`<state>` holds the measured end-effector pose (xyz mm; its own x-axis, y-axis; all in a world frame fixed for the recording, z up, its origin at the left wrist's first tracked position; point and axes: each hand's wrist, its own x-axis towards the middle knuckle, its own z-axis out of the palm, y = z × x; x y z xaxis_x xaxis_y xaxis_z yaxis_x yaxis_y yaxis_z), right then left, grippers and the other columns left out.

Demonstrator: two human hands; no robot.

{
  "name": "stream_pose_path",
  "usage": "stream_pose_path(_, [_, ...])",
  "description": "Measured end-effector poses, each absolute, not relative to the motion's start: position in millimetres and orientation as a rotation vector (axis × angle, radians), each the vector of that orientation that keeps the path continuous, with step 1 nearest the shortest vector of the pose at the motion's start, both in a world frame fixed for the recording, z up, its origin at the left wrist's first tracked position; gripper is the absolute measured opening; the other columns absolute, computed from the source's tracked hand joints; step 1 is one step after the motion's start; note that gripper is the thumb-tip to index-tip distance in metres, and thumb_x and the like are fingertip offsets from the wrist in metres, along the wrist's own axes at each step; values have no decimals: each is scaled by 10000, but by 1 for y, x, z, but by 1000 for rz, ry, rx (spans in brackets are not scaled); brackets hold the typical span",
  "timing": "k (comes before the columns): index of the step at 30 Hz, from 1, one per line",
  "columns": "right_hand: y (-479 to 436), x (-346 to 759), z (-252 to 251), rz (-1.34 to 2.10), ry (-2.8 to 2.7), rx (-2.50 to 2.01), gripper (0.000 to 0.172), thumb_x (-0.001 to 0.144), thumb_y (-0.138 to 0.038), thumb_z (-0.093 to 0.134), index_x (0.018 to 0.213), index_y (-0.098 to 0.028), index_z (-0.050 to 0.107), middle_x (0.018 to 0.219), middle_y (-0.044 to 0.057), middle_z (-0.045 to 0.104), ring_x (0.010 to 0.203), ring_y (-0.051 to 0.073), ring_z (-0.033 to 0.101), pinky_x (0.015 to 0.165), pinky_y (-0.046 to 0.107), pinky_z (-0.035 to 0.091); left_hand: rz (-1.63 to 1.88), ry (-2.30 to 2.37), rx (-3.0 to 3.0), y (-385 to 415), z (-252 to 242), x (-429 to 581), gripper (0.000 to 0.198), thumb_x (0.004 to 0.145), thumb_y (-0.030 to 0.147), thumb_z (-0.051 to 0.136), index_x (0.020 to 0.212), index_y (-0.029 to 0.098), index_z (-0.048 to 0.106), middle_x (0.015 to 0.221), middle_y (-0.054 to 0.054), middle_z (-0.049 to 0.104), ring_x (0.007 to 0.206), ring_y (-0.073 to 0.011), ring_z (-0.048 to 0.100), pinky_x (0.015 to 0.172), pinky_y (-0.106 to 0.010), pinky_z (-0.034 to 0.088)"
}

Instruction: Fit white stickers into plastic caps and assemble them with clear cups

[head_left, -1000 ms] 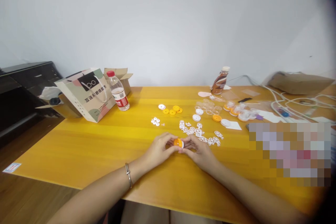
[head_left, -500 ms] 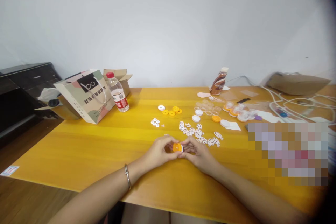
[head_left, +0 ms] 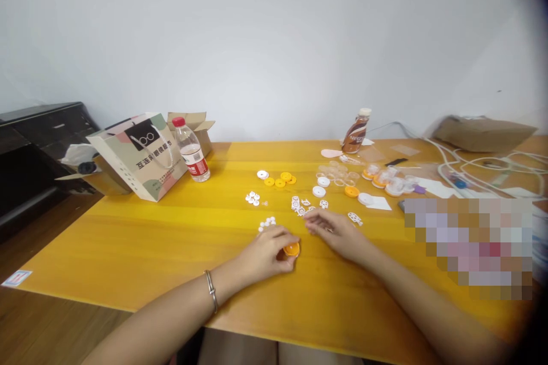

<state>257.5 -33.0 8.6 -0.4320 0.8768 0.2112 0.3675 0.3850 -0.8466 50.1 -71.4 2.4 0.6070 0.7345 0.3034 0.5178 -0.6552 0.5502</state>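
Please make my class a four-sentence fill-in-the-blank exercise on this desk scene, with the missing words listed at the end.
1. The left hand holds a round piece whose visible face is coloured ____.
2. The clear bottle beside the paper bag has a ____ cap.
3. A metal bracelet circles the person's ____ wrist.
4. The openwork pieces near the right hand are coloured ____.

Missing words: orange; red; left; white.

By the bench's [head_left: 171,239] left edge, the bag [head_left: 136,164] read "互连…眼镜超市", one character unclear, under a spectacles sign [head_left: 145,137]. The brown bottle [head_left: 357,131] near the far edge said "Nescafé". The red label [head_left: 198,169] and near-left corner sticker [head_left: 17,278] were illegible.
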Motion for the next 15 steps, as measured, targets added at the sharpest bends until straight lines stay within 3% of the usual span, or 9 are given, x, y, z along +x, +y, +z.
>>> stream_pose_path(4, [-13,275,8,728,-1814,-1180,228,786,-387,514,885,-187,563,782,54,639,703,171,599,655,314,501,743,998,2409,-74,8,50,476,789,341,545,1236,229,427,1142,-84,511,1025,-185,498,906,-326,411])
stream_pose_path(8, [3,289,1,513,-1830,-1351,192,797,-322,482,895,-188,578,817,67,644,733,190,599,654,325,488,754,1067,2409,-77,18,48,451,822,407,489,1229,223,426,1163,-86,503,1066,-198,475,942,-360,389])
stream_pose_path(15, [13,289,-19,339,-2076,-1236,218,786,-239,481,942,-189,625,1006,103,635,963,247,566,879,418,415,791,1058,2493,-60,9,48,364,886,305,385,1241,234,418,1240,-57,485,1140,-175,433,994,-374,336])
